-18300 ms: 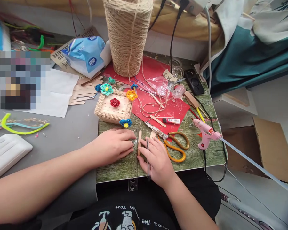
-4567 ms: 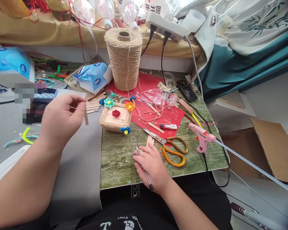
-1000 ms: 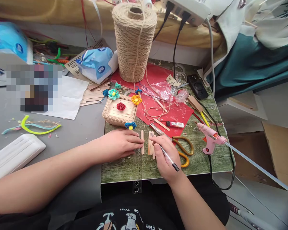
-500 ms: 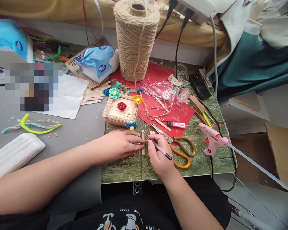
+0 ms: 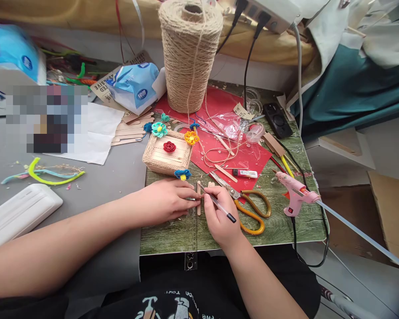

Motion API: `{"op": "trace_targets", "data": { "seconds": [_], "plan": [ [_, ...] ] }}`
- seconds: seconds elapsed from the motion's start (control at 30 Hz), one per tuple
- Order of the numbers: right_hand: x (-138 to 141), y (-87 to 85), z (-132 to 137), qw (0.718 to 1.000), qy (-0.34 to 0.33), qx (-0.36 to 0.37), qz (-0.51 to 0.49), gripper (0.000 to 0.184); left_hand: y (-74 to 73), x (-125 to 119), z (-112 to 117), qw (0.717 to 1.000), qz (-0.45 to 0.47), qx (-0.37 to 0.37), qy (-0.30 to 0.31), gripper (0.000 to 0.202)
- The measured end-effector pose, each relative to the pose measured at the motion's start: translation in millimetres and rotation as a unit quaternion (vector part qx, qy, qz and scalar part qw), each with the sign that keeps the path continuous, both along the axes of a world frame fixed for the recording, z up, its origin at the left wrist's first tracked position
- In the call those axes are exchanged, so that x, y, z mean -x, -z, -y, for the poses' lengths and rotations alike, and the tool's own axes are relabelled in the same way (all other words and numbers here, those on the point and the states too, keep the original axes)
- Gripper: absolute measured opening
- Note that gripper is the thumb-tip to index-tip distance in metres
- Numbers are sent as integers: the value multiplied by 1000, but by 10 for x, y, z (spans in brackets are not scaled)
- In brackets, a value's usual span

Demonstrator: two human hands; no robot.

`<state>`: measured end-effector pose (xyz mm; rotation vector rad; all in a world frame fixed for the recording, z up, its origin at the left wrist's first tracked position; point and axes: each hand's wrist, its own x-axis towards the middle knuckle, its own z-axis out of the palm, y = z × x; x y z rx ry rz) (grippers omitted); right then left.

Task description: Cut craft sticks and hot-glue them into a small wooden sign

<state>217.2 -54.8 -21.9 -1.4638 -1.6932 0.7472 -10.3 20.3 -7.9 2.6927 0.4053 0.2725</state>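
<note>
My left hand [image 5: 169,200] lies flat on the board, fingers stretched out, the tips touching a wooden craft stick [image 5: 198,208]. Partly under that hand, a clear plastic ruler [image 5: 191,243] runs past the board's front edge. A black-capped clear pen [image 5: 224,210] is held in my right hand [image 5: 221,221], its tip close to the stick; the exact contact is hidden by my fingers. Behind my left hand stands a twine-wrapped box [image 5: 166,166] with yarn flowers and a red rose on top. Scissors [image 5: 254,212] with orange handles rest right of my right hand.
A large twine spool [image 5: 191,57] stands at the back on red sheets [image 5: 249,153]. The pink glue gun [image 5: 297,195] and its cord are at the right edge. A glue tube [image 5: 248,173], blue tissue pack [image 5: 134,86] and white device [image 5: 26,212] lie around.
The pen's rear end has shifted very slightly to the left in my right hand. My left hand, the stick and the ruler stay in place.
</note>
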Motion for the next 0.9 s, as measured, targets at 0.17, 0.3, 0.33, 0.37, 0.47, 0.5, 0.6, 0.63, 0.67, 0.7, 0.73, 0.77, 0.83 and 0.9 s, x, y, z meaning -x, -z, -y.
{"op": "trace_targets", "data": {
  "seconds": [0.17,0.3,0.33,0.37,0.47,0.5,0.6,0.63,0.67,0.7,0.73,0.77,0.83,0.9],
  "plan": [
    [9,-11,-1,1000,-3,-2,7,16,21,0,-3,1000,-1,0,-1,38],
    [7,-2,7,1000,1,-3,5,16,30,4,4,1000,1,-3,-3,37],
    [7,2,10,1000,4,-4,4,16,31,5,6,1000,2,-3,-4,37],
    [7,5,12,1000,5,-5,3,16,33,6,7,1000,3,-3,-4,37],
    [12,8,14,1000,9,-6,3,16,39,10,8,1000,5,4,-4,38],
    [14,5,12,1000,9,-7,4,16,41,10,6,1000,5,7,-5,38],
    [20,-10,6,1000,4,-6,9,15,42,8,-1,1000,6,11,-6,38],
    [21,-16,4,1000,1,-5,11,15,40,6,-2,1000,6,11,-6,37],
    [23,-19,2,1000,-1,-4,12,14,36,4,-3,1000,7,11,-7,37],
    [24,-22,2,1000,-2,-3,13,14,32,2,-2,1000,9,10,-7,36],
    [25,-22,2,1000,-1,-3,14,14,28,0,-1,1000,11,10,-8,35],
    [26,-21,3,1000,0,-5,13,14,25,-2,0,1000,13,10,-10,35],
    [27,-16,5,1000,4,-7,12,14,22,-2,4,1000,17,10,-12,35],
    [27,-11,8,1000,10,-8,9,15,24,-1,6,1000,20,12,-14,36]
  ]
}}
